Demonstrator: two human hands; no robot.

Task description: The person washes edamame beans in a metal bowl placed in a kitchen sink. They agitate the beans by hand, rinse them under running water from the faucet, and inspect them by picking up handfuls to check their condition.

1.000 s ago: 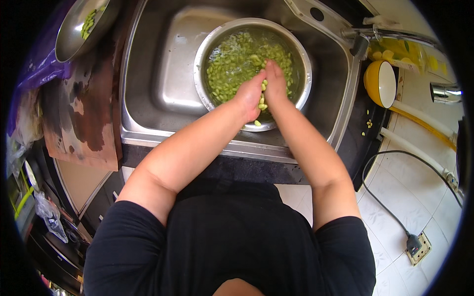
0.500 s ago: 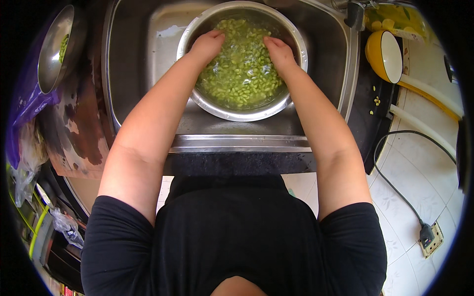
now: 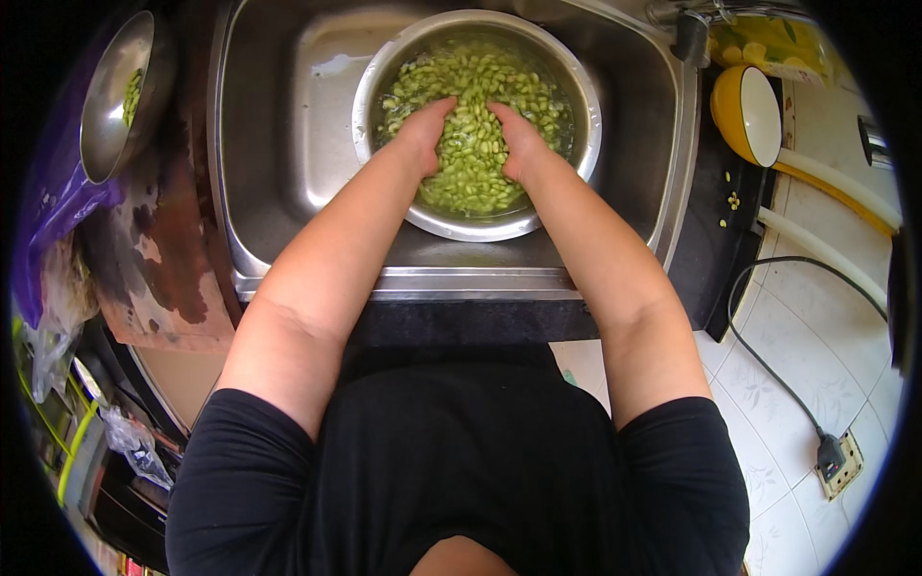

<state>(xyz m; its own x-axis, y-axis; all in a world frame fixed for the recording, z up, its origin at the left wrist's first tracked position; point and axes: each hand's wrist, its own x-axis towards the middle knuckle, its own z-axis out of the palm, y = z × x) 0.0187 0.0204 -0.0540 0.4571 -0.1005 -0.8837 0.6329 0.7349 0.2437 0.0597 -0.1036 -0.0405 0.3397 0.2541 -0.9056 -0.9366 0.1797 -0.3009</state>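
nearest, a black short-sleeved top (image 3: 442,451) fills the lower middle, and two bare forearms reach out from its sleeves over the steel front edge of a sink (image 3: 322,144). at their ends the left hand (image 3: 424,134) and the right hand (image 3: 519,139) are both down in a round steel basin (image 3: 363,115), apart from each other, palms turned inward. each is loosely curved rather than clenched, its fingertips near the beans; the palms are turned from view, so whether either has hold of any beans i cannot tell. the green beans (image 3: 473,125) lie in water in the basin, spread across it and thick between the two hands. the basin sits inside the sink, toward its right side.

beyond the sink's right rim, a few loose beans (image 3: 734,201) lie on the dark counter (image 3: 706,230), just below a yellow ladle (image 3: 761,115) with a white inside. to the left, a stained brown board (image 3: 158,259) lies beside the sink, and a metal bowl (image 3: 108,101) with a small heap of beans is tilted near a purple bag (image 3: 58,206). farthest up, a tap (image 3: 690,40) stands at the sink's upper right corner.
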